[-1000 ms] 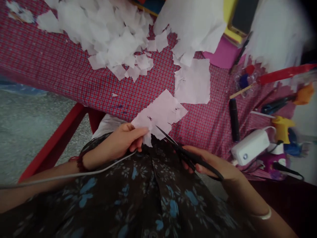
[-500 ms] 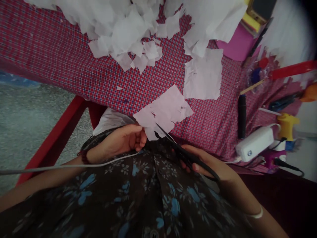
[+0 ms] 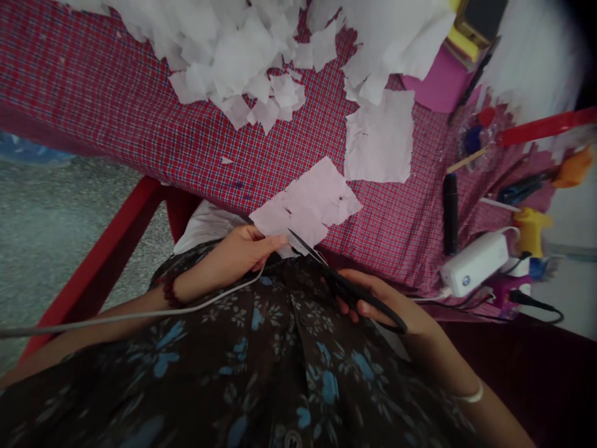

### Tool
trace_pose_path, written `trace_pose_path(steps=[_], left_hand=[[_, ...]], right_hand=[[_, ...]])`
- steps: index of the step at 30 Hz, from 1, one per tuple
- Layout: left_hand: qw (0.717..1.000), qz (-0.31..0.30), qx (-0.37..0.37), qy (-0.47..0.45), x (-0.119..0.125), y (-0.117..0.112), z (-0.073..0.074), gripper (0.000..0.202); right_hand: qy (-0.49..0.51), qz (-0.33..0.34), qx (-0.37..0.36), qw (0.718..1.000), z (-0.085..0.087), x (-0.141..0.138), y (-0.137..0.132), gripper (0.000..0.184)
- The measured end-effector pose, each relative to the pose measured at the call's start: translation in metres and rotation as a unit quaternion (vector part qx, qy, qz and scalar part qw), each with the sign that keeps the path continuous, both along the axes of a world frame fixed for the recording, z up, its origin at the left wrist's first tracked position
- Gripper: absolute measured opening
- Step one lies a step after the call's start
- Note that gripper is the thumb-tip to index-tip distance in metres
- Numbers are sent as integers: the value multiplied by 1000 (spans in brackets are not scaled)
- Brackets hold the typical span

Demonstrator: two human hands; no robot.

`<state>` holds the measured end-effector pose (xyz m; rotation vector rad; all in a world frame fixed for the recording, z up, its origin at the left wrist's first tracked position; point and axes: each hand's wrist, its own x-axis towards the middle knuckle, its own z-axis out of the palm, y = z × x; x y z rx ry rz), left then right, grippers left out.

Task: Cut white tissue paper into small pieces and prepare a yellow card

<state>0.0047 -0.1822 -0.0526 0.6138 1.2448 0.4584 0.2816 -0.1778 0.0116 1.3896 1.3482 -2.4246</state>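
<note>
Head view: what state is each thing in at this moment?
left hand, pinching the paper sheet's near edge.
paper sheet, held up, edges ragged.
right hand, gripping the scissors.
scissors, blade tip at the sheet's lower edge.
paper scraps, piled loose on the tablecloth.
marker, lying flat on the tablecloth.

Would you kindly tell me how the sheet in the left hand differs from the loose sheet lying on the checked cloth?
The held sheet is pinched by the left hand at the table's edge, scissors at its lower edge; the loose sheet lies flat on the checked cloth, untouched. The held sheet looks pinker, the loose sheet whiter. Both have ragged edges.
</note>
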Motion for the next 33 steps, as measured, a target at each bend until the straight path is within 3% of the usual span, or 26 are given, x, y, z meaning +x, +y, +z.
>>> trace_pose_path(steps=[5, 10, 16, 24, 33], left_hand=[[1000, 3, 0, -1, 0, -1, 0, 47], [1000, 20, -3, -13, 1, 1, 2, 42], [1000, 3, 9, -24, -3, 0, 1, 43], [997, -16, 12, -70, -7, -3, -3, 44], [992, 27, 18, -126, -5, -2, -1, 14]], right_hand=[[-23, -26, -6, 999, -5, 2, -6, 62], [-3, -2, -19, 1000, -16, 6, -5, 64], [35, 65, 40, 997, -9, -3, 3, 63], [32, 56, 29, 997, -8, -19, 12, 62], [45, 48, 28, 997, -14, -31, 18, 66]])
